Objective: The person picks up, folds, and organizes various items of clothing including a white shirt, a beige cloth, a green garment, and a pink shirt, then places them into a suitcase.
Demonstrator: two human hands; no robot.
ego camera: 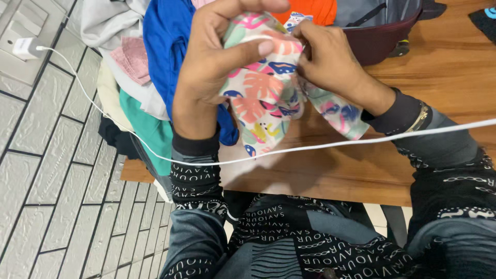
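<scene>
Wooden and warm brown, the desk [434,77] filled the right and middle of the view, its near edge running just above the person's lap and its left edge stopping close to a grey tiled wall [41,170]. Both hands worked above the desk's left half. The left hand [206,72] was closed around a patterned cloth [268,98], white with pink, blue and green leaf shapes, thumb pressed across its top fold. The right hand [330,62] pinched the same cloth at its upper right edge, fingers curled shut on the fabric. The cloth hung down between the 2 hands, its lower end touching the wood near the middle of the desk.

A heap of clothes [139,67] crowded the far left corner and spilled over the left edge: blue, teal, pink, pale grey and dark pieces, with an orange one at the far edge. A dark maroon bag [382,36] sat open at the far edge, just beside the right hand. A white cable [320,147] ran from a charger plug [23,47] on the wall, across the left edge and over the near part of the desk to the right. Bare wood lay open on the right side and along the near edge
</scene>
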